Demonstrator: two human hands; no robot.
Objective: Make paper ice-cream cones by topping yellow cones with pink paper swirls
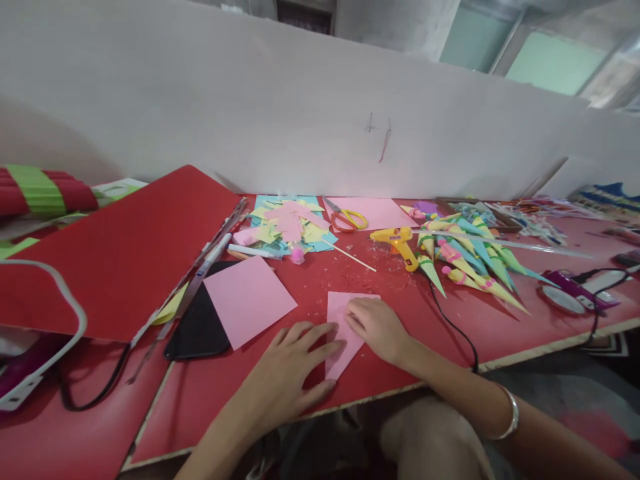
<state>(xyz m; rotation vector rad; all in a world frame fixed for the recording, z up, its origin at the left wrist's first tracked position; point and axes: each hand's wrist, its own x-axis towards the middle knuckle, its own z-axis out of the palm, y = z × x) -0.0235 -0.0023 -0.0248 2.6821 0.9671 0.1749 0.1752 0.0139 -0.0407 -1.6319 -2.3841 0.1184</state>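
Observation:
A folded piece of pink paper (342, 345) lies near the front edge of the red table, one side slanting to a point towards me. My left hand (293, 363) rests at its left edge with fingers spread, the tips touching the paper. On its upper right part presses my right hand (377, 325), fingers curled together; what is under them is hidden. A square pink sheet (250, 301) lies to the left, partly over a black phone-like slab (197, 327).
Behind are paper scraps (287, 223), scissors (350, 219), a thin stick (353, 255) and a yellow glue gun (400, 243) with a black cord. Several decorated paper cones (470, 257) lie to the right. A large red board (135, 253) leans at left; the table's front edge (360, 400) is close.

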